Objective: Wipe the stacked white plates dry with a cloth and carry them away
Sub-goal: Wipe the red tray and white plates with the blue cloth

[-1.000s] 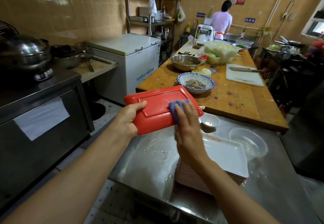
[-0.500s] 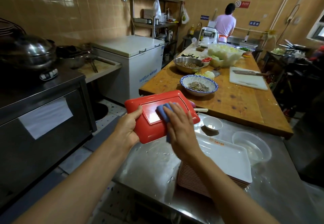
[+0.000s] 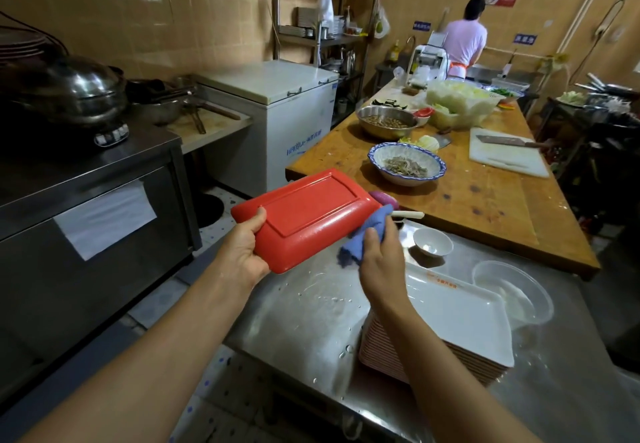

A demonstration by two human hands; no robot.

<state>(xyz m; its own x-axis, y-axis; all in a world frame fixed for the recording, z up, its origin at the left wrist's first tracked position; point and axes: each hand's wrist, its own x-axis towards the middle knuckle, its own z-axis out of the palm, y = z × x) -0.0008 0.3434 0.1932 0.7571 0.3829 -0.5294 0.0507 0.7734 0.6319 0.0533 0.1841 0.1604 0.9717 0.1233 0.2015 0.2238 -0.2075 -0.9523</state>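
Note:
My left hand [image 3: 244, 252] grips the near left edge of a rectangular plate [image 3: 311, 217], held above the steel table with its red underside up. My right hand [image 3: 379, 259] holds a blue cloth [image 3: 363, 238] against the plate's right end. Below my right forearm, a stack of rectangular plates [image 3: 460, 325], white on top with reddish edges, sits on the wet steel table [image 3: 311, 321].
A small white bowl [image 3: 433, 241] and a clear plastic bowl [image 3: 512, 290] stand beyond the stack. The wooden table [image 3: 485, 207] behind holds a blue-rimmed bowl [image 3: 407, 169], a metal bowl, a cutting board with a cleaver. Steel oven unit and white freezer at left. A person stands at the far counter.
My right hand slid the blue cloth from the middle of the red underside to the plate's right end. My left hand kept its grip on the plate.

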